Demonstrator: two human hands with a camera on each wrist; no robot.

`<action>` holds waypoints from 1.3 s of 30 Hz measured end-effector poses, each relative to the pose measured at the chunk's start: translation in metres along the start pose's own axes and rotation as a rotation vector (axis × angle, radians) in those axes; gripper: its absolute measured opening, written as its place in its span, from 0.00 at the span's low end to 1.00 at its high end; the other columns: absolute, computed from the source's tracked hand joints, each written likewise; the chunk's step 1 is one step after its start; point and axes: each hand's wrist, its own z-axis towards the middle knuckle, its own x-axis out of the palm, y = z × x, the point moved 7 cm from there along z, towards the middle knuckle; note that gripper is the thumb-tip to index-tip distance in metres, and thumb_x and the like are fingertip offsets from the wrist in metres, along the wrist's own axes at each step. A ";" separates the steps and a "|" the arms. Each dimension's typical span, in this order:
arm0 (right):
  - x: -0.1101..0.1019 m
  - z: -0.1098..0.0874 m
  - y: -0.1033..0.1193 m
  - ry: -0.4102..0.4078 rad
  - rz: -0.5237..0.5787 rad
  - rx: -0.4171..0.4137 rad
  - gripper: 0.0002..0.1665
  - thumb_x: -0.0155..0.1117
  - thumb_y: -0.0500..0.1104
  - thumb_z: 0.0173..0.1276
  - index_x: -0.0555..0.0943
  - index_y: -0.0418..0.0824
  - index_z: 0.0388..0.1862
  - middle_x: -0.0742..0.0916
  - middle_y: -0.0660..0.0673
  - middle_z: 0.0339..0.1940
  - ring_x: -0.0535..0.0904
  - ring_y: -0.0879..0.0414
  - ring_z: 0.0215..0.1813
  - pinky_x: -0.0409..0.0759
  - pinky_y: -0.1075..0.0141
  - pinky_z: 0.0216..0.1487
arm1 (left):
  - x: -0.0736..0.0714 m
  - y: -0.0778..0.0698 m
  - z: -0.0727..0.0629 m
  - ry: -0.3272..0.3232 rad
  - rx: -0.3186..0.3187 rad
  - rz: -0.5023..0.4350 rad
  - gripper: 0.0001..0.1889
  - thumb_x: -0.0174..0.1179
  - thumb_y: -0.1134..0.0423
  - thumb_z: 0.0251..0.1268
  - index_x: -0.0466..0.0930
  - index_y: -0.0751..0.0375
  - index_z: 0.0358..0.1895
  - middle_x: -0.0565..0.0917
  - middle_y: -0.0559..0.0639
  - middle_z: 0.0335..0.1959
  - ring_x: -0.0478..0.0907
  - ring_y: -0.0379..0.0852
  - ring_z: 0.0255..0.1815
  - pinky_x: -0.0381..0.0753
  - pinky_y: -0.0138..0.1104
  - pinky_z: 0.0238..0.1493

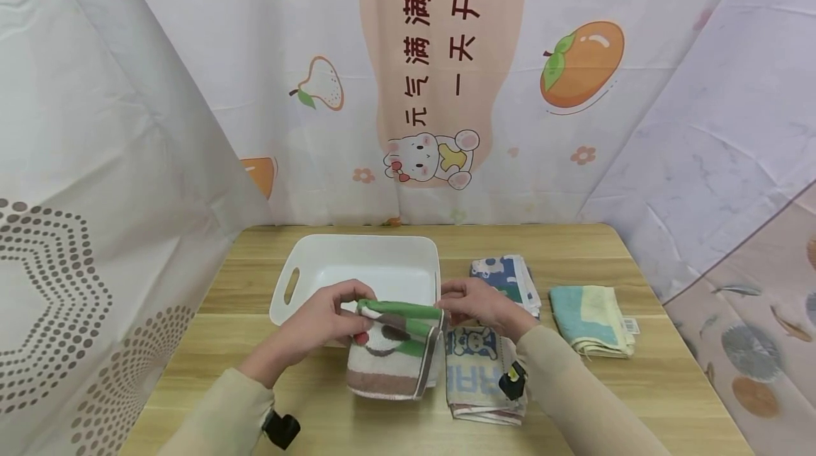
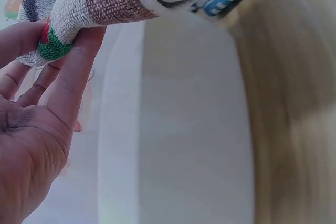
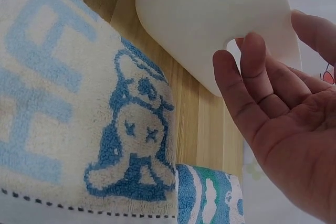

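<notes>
My left hand [image 1: 341,311] pinches a folded towel [image 1: 389,364] with white, brown and green parts and a red spot, between thumb and fingers. The towel is held up at the front of a white plastic bin [image 1: 357,243], tilted, its layers showing at one end in the left wrist view. My right hand [image 3: 286,114] is beside the bin's right end wall, near the handle slot, fingers slightly bent and thumb apart, holding nothing. Whether its fingertips touch the wall I cannot tell. Below it lies a folded beige towel [image 1: 474,378] with a blue bear and letters.
A folded blue and green towel [image 1: 500,275] lies behind the beige one. Farther right is a folded teal and yellow towel [image 1: 586,318] with a white tag. All lie on the wooden table [image 1: 663,385]. A printed curtain [image 1: 548,180] hangs behind the table.
</notes>
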 end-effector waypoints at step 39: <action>-0.015 -0.014 0.044 -0.109 0.100 -0.110 0.32 0.56 0.61 0.79 0.75 0.41 0.69 0.85 0.41 0.57 0.84 0.45 0.56 0.81 0.52 0.60 | -0.040 -0.031 0.031 -0.120 0.065 -0.069 0.18 0.71 0.65 0.64 0.77 0.62 0.54 0.79 0.60 0.41 0.81 0.50 0.32 0.86 0.50 0.37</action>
